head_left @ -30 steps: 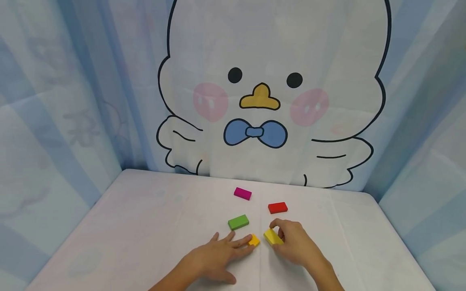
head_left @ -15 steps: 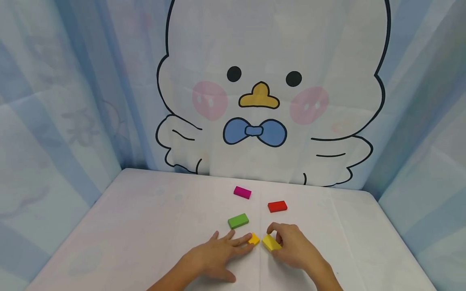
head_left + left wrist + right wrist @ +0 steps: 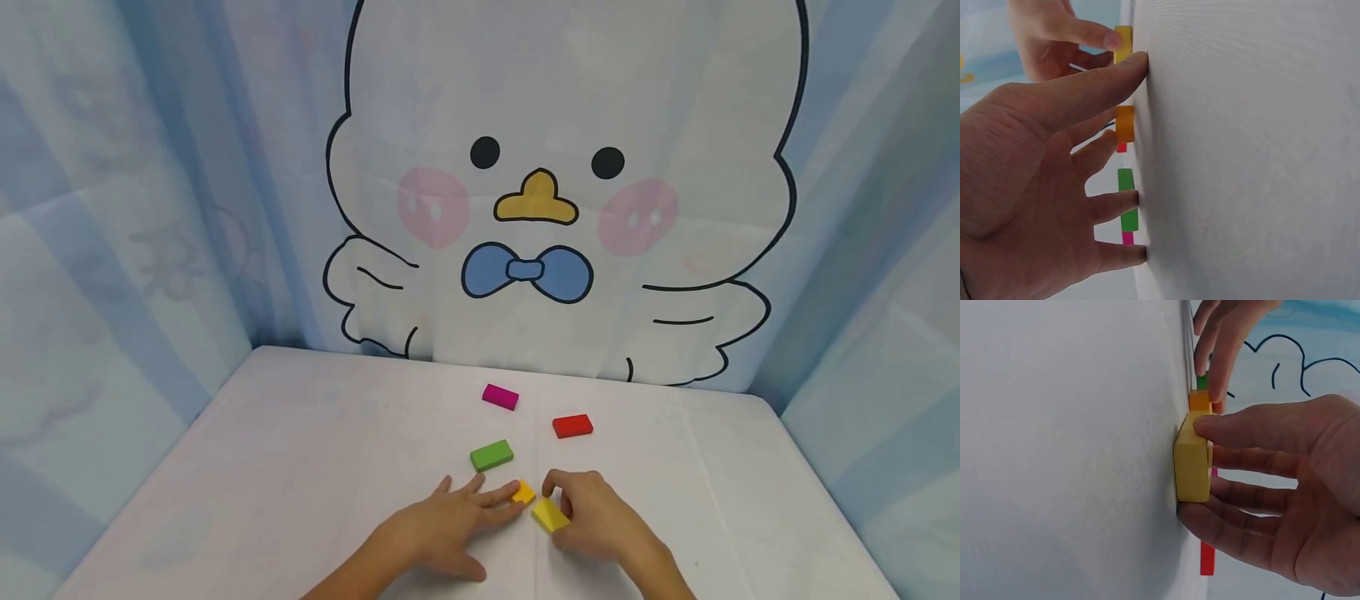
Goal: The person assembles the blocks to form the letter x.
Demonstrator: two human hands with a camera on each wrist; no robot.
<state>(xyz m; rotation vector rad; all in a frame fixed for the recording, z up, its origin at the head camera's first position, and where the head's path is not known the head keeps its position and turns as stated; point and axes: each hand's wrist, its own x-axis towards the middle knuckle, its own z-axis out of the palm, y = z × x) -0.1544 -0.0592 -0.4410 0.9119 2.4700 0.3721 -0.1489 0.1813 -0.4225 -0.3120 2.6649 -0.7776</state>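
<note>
My right hand (image 3: 600,523) pinches a yellow block (image 3: 550,517) between thumb and fingers, low at the white tabletop. In the right wrist view this yellow block (image 3: 1191,464) stands close against the surface, thumb on one end and a fingertip at the other. My left hand (image 3: 448,532) lies with its fingers spread, two of them on a small orange block (image 3: 526,492) that they partly cover. From the left wrist view, the orange block (image 3: 1125,124) sits at the fingertips. The yellow block is just right of the orange one and nearer the body.
Beyond the left fingertips lies a green block (image 3: 492,456). A red block (image 3: 573,426) is farther back on the right, and a magenta block (image 3: 500,397) lies near the table's back edge. A curtain (image 3: 705,200) printed with a cartoon bird hangs behind the white table (image 3: 300,467).
My right hand has drawn the yellow block toward the body and slightly left, to beside the orange block. The left hand and the other blocks stay where they were.
</note>
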